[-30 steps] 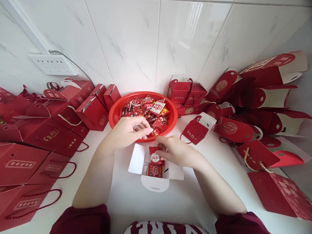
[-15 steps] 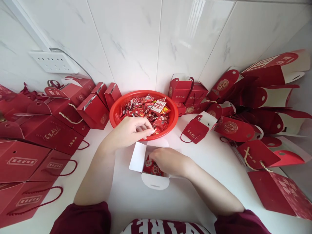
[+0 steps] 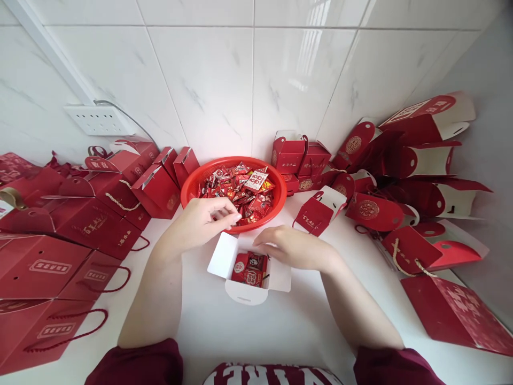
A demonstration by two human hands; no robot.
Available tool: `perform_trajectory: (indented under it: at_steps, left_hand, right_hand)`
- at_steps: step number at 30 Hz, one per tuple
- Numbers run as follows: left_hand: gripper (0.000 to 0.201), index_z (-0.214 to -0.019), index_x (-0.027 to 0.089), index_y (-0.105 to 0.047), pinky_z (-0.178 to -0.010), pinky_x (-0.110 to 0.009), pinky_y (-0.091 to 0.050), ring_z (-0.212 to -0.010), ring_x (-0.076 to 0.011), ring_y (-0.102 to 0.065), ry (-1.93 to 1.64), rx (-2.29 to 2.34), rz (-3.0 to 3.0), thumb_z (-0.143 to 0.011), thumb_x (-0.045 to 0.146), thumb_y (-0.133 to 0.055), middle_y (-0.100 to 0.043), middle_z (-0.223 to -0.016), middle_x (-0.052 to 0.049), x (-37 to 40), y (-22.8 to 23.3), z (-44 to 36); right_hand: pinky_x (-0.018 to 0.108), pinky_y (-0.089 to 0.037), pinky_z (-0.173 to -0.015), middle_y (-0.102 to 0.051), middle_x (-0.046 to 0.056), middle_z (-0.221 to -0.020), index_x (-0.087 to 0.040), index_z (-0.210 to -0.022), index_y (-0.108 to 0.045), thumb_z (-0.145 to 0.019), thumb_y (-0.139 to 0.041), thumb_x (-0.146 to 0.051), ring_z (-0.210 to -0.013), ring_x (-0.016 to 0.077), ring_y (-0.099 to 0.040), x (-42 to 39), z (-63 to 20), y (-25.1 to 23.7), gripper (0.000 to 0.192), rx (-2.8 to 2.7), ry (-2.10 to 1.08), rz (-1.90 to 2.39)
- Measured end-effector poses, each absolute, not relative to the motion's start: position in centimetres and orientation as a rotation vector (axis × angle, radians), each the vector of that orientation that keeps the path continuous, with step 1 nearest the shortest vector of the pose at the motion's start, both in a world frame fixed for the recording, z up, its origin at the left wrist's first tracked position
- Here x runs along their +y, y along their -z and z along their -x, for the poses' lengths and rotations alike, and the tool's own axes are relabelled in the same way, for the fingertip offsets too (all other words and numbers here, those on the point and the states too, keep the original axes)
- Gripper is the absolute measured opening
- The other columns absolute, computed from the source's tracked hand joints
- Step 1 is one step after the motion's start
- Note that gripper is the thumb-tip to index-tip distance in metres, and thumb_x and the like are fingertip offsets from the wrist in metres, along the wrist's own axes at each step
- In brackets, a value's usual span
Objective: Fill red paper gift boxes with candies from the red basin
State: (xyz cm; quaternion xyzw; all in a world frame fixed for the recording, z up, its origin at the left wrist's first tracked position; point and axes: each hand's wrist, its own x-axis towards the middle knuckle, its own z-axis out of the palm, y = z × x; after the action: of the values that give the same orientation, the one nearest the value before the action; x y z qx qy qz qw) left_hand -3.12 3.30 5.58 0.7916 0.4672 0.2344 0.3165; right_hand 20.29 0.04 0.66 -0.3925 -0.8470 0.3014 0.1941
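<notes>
A small open box (image 3: 221, 255) with white flaps lies on the white counter in front of me, with red candy packets (image 3: 249, 267) inside. My right hand (image 3: 294, 247) hovers over its far right edge, fingers loosely spread and holding nothing I can see. My left hand (image 3: 200, 220) rests at the front rim of the red basket (image 3: 189, 188), its fingertips pinched together; whether a candy is between them is hidden. The basket holds several red wrapped candies (image 3: 240, 188).
Closed red gift boxes with rope handles (image 3: 80, 224) are stacked along the left. Unfilled red boxes (image 3: 401, 198) are piled at the right, and one lies flat (image 3: 457, 313) at the near right. A tiled wall with a socket (image 3: 98, 118) is behind.
My right hand lowered a red packet into the open box and let go; it now sits just above the box's edge. My left hand stayed at the basket rim. The view shifted slightly.
</notes>
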Motion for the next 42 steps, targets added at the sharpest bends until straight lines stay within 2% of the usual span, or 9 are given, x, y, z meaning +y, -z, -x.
perform_trajectory:
  at_steps: [7,12,17,20,27,31,35,39,42]
  left_hand:
    - [0.015,-0.076,0.022,-0.072,-0.061,-0.024,-0.047,-0.069,-0.0207,-0.068,-0.237,1.378,-2.144,-0.080,0.028,-0.058,-0.073,-0.075,-0.002,1.8,-2.3,8.1]
    - [0.056,-0.131,0.027,-0.056,-0.079,-0.032,-0.054,-0.098,-0.0271,-0.067,-0.214,1.241,-1.994,-0.077,0.033,-0.068,-0.069,-0.118,-0.004,-1.5,1.0,8.1]
    - [0.093,-0.154,0.034,-0.022,-0.110,-0.045,-0.040,-0.140,-0.0326,-0.038,-0.347,1.103,-2.146,-0.077,0.040,-0.074,-0.032,-0.157,-0.005,-4.5,3.0,6.8]
    - [0.089,-0.154,0.037,-0.016,-0.114,-0.049,-0.035,-0.147,-0.0340,-0.021,-0.342,1.099,-2.243,-0.083,0.049,-0.068,-0.014,-0.163,-0.003,-5.4,4.0,6.0]
    - [0.059,-0.151,0.038,-0.026,-0.117,-0.056,-0.024,-0.150,-0.0335,-0.007,-0.376,1.157,-2.409,-0.097,0.046,-0.046,0.001,-0.164,0.000,-6.2,5.5,3.8]
    - [0.041,-0.138,0.029,-0.051,-0.118,-0.053,-0.026,-0.150,-0.0291,-0.013,-0.507,1.100,-2.412,-0.100,0.040,-0.041,-0.013,-0.163,-0.002,-6.1,6.6,2.6]
    - [0.028,-0.113,0.023,-0.068,-0.114,-0.049,-0.035,-0.140,-0.0277,-0.033,-0.808,1.030,-2.363,-0.097,0.033,-0.047,-0.049,-0.144,-0.006,-4.8,8.2,1.5]
    - [0.018,-0.092,0.020,-0.065,-0.107,-0.047,-0.039,-0.126,-0.0277,-0.048,-1.132,1.002,-2.106,-0.094,0.033,-0.052,-0.055,-0.130,-0.009,-3.8,10.3,0.6]
    - [0.019,-0.102,0.020,-0.057,-0.108,-0.050,-0.037,-0.132,-0.0301,-0.043,-1.315,0.943,-1.833,-0.092,0.035,-0.053,-0.040,-0.146,-0.011,-4.1,12.0,-0.2]
  right_hand:
    - [0.033,-0.050,-0.076,-0.069,0.005,-0.103,-0.022,-0.106,-0.063,-0.095,-0.044,-0.023,-0.087,0.0190,-0.066,-1.2,-24.9,2.0,0.021,-1.912,-0.736,1.281]
    - [0.037,-0.056,-0.077,-0.054,0.010,-0.133,-0.024,-0.121,-0.051,-0.086,-0.046,-0.016,-0.106,0.0216,-0.063,-3.0,-25.0,9.9,0.036,-1.505,-0.892,1.250]
    - [0.052,-0.027,-0.118,-0.013,0.009,-0.163,-0.031,-0.156,-0.010,-0.080,-0.073,-0.032,-0.148,0.0285,-0.018,-6.4,-24.1,12.1,0.098,-1.920,-0.966,1.085]
    - [0.052,-0.014,-0.122,0.002,0.008,-0.164,-0.028,-0.157,0.004,-0.079,-0.075,-0.044,-0.151,0.0287,-0.001,-7.7,-23.2,11.7,0.111,-2.026,-0.858,1.044]
    - [0.053,-0.014,-0.121,0.011,0.010,-0.163,-0.023,-0.155,0.013,-0.088,-0.062,-0.051,-0.150,0.0292,0.002,-8.1,-21.8,12.0,0.105,-2.063,-0.613,1.057]
    - [0.052,-0.019,-0.121,-0.008,0.006,-0.164,-0.028,-0.155,-0.021,-0.097,-0.050,-0.042,-0.150,0.0272,-0.008,-8.1,-21.7,12.1,0.066,-2.042,-0.536,1.087]
    - [0.049,-0.029,-0.117,-0.033,0.005,-0.155,-0.027,-0.123,-0.062,-0.098,-0.049,-0.037,-0.145,0.0268,-0.025,-7.9,-21.4,12.0,0.029,-1.906,-0.535,1.070]
    - [0.049,-0.031,-0.114,-0.042,0.007,-0.148,-0.024,-0.095,-0.066,-0.097,-0.050,-0.034,-0.140,0.0273,-0.033,-7.7,-20.8,11.9,0.018,-1.806,-0.582,1.062]
    - [0.050,-0.028,-0.116,-0.038,0.007,-0.151,-0.025,-0.107,-0.062,-0.095,-0.054,-0.034,-0.143,0.0272,-0.029,-7.6,-20.1,12.1,0.017,-1.693,-0.699,1.035]
